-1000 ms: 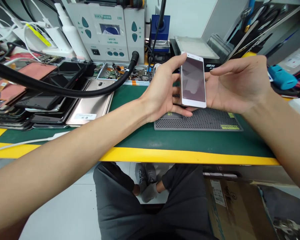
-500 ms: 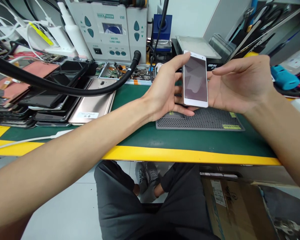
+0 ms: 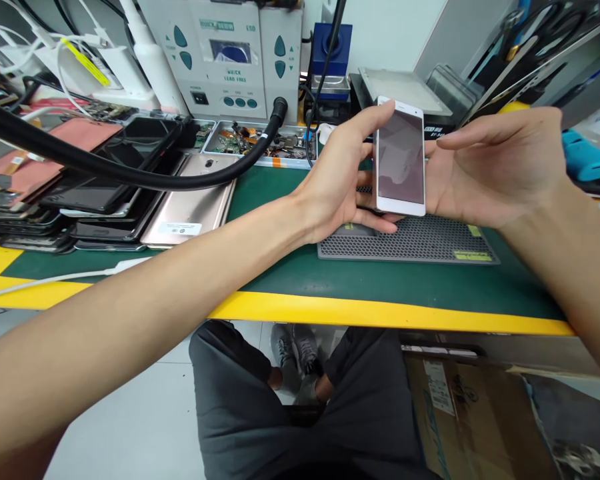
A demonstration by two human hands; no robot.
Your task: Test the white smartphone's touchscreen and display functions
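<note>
A white-framed smartphone (image 3: 401, 157) is held above the bench, its dark screen facing up and carrying a pale reflection. My left hand (image 3: 343, 177) grips its left side, thumb along the upper left edge and fingers reaching behind and below. From the right, my right hand (image 3: 500, 160) supports the phone with its fingers behind it. The right thumb extends toward the right edge, and the fingertips are mostly hidden by the phone. Beneath both hands lies a grey perforated mat (image 3: 420, 243) on the green bench mat (image 3: 290, 273).
Stacked phones and panels (image 3: 105, 180) fill the left, beside a rose-gold phone back (image 3: 195, 200). A thick black hose (image 3: 180, 181) arches over them from the rework station (image 3: 230, 60). Behind are a parts tray (image 3: 290, 143) and tools at right (image 3: 535, 40). A yellow edge (image 3: 330, 312) borders the bench.
The phone and both hands appear slightly further right in view, as does most of the bench, so the camera has shifted a little. The hold on the phone looks the same.
</note>
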